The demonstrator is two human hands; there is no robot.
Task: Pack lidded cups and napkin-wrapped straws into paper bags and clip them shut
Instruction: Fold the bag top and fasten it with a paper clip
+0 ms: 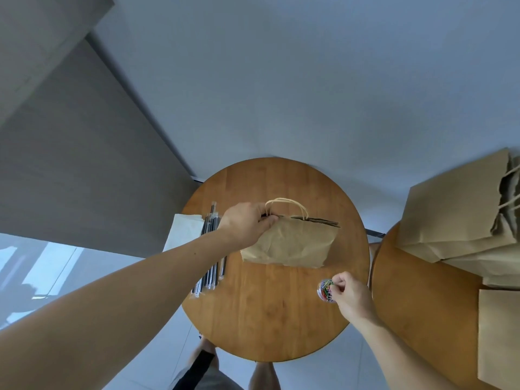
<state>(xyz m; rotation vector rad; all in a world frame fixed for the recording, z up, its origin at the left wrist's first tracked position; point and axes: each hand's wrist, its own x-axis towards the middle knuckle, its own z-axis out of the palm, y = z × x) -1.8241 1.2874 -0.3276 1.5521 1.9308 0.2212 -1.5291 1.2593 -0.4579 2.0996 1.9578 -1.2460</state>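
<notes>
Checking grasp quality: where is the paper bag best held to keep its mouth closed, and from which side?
Pinch the paper bag at the left end of its top edge, beside the twine handles, coming from the left as the left hand does. The mouth is pressed into a thin line, and the right end is free for the right hand, now at the paper clips.

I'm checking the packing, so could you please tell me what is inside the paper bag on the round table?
Nothing inside shows. The left hand pinches the top of the paper bag together; only its handles stick out, and the brown paper hides whatever it holds.
</notes>
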